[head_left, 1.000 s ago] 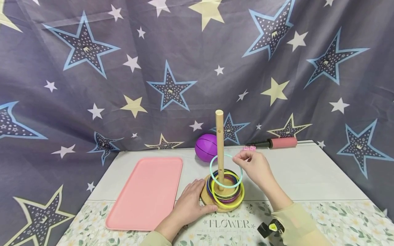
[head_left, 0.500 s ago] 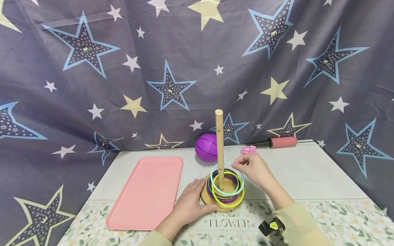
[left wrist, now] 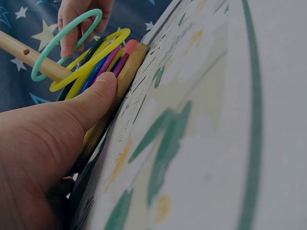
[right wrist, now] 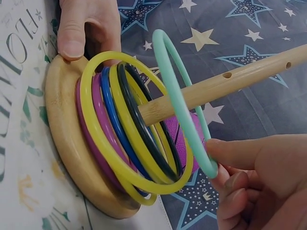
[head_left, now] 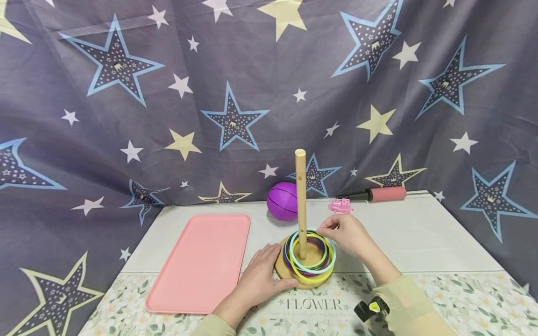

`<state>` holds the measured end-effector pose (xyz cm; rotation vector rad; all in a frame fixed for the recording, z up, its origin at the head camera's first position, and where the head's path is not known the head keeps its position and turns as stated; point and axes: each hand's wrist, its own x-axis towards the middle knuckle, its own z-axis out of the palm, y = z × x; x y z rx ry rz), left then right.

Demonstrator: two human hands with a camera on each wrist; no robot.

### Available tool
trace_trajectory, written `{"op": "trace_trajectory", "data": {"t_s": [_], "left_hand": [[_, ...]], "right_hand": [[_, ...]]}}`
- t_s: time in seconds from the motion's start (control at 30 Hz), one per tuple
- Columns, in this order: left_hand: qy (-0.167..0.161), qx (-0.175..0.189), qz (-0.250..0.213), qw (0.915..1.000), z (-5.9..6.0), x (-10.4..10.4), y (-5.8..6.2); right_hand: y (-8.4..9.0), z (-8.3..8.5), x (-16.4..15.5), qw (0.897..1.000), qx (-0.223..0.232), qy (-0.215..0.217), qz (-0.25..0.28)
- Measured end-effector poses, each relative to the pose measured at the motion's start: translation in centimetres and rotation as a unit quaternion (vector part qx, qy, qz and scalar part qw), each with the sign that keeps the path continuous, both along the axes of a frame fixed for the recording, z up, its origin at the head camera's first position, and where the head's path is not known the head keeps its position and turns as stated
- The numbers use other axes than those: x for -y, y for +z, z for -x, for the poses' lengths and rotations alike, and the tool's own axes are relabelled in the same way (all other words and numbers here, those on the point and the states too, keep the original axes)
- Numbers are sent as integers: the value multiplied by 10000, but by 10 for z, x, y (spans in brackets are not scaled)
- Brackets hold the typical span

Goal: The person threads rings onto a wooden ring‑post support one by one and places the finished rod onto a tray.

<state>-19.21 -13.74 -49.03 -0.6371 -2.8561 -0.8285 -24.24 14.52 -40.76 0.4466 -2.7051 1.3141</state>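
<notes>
A wooden peg (head_left: 300,200) stands upright on a round wooden base (right wrist: 62,115). My left hand (head_left: 260,277) holds the base by its left edge, thumb at the front rim. My right hand (head_left: 346,233) pinches a turquoise ring (right wrist: 179,105) between thumb and fingertips. The peg passes through this ring, which hangs tilted above the others in the right wrist view. Around the foot of the peg lie several rings in yellow, black, purple and blue (right wrist: 109,117). The topmost large yellow ring (right wrist: 88,115) leans askew over the stack.
Left of the stand lies a pink tray (head_left: 201,261). Behind the peg sits a purple ball (head_left: 281,200), partly hidden by it. A small pink toy (head_left: 340,206) and a black and pink pump-like tool (head_left: 386,194) lie at the back. A starry cloth (head_left: 252,60) hangs behind the table.
My right hand has lowered the turquoise ring along the peg, down close over the other rings. The left hand has stayed at the base.
</notes>
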Motion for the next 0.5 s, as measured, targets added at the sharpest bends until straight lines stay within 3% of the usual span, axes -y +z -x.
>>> {"op": "trace_trajectory", "data": {"t_s": [0.5], "left_hand": [[2,61,-47,10000,0,-1,0]], "right_hand": [[-5,0,-2,9997,186,32,-173]]}}
